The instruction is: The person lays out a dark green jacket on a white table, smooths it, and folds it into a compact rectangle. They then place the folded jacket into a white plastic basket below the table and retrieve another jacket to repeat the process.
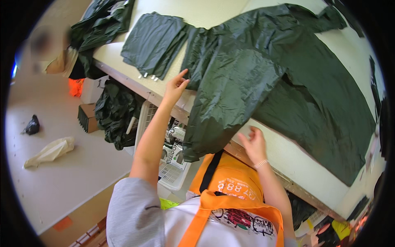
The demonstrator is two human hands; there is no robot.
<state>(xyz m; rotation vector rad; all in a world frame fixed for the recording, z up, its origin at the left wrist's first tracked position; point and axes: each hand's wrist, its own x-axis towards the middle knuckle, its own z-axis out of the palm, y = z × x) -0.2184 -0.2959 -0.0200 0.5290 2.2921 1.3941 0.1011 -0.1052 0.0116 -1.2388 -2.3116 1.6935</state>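
Note:
A large dark green garment of thin, shiny fabric, like a raincoat (312,86), lies spread over the pale table. One wide panel of it, perhaps a sleeve (234,86), hangs over the front edge toward me. My left hand (177,85) is at the garment's left edge, fingers stretched out and fingertips at the fabric; nothing is gripped. Beside the hanging panel's lower right edge, my right hand (254,144) has its thumb and fingers apart and holds nothing. Left of the garment lies a folded dark green piece (155,41) with small white tabs along its lower edge.
The table's front edge (164,101) runs diagonally before me. Below it stands a white plastic basket (176,177) with printed packages. More dark green fabric (115,111) hangs or lies at the left, near a cardboard box (87,118). At the far left, a person is partly visible.

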